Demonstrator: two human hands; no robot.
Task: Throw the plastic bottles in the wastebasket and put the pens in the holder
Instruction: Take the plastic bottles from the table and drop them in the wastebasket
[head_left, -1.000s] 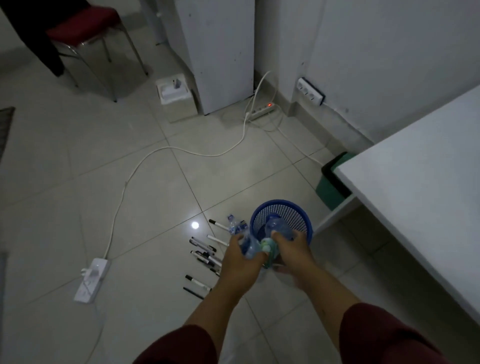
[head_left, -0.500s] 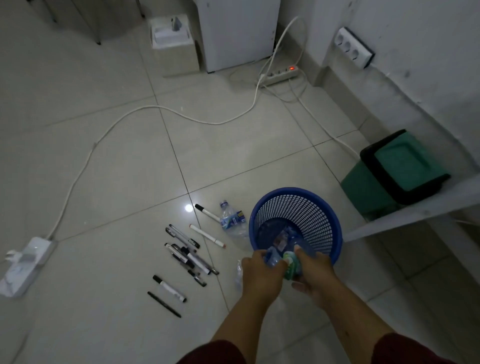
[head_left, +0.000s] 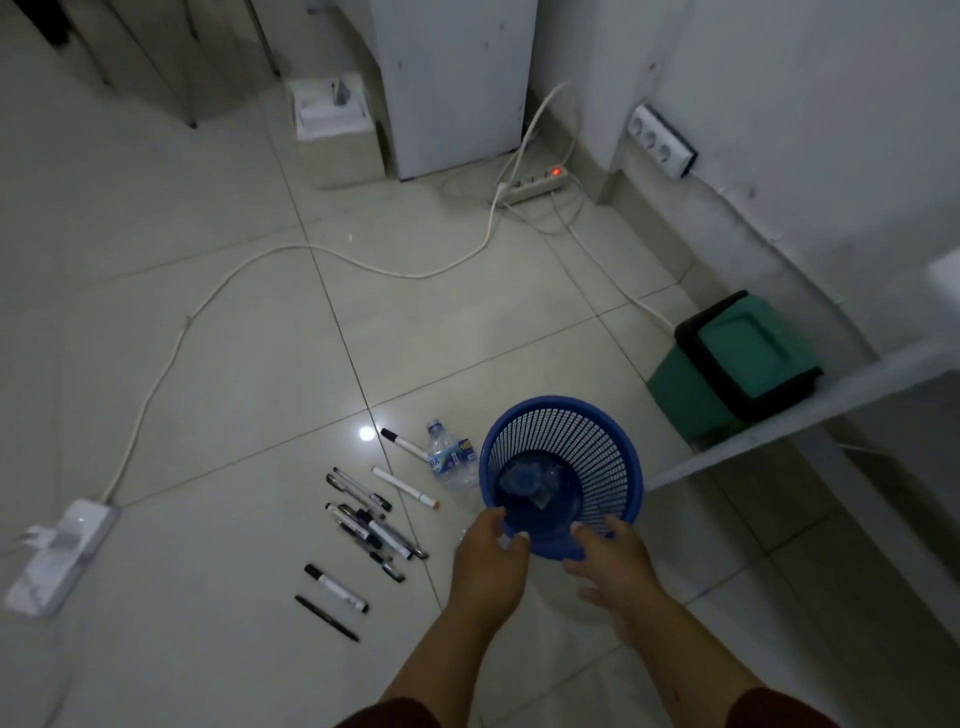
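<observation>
A blue mesh wastebasket (head_left: 597, 447) stands on the tiled floor with crushed plastic bottles (head_left: 530, 480) lying in its bottom. My left hand (head_left: 485, 561) and my right hand (head_left: 615, 564) hover at its near rim, fingers spread, holding nothing. One clear plastic bottle (head_left: 449, 462) with a blue label lies on the floor against the basket's left side. Several pens and markers (head_left: 371, 525) are scattered on the floor left of the basket. No pen holder is in sight.
A green bin with a black rim (head_left: 737, 364) sits by the wall at right, under a white table edge (head_left: 779, 421). A white cable (head_left: 311, 254) crosses the floor between a power strip (head_left: 530, 184) and another (head_left: 62, 551) at left. A white cabinet (head_left: 452, 83) stands at the back.
Both hands held bottles over the basket; they have let go and the bottles now lie inside. The view has tilted down and moved closer to the floor.
</observation>
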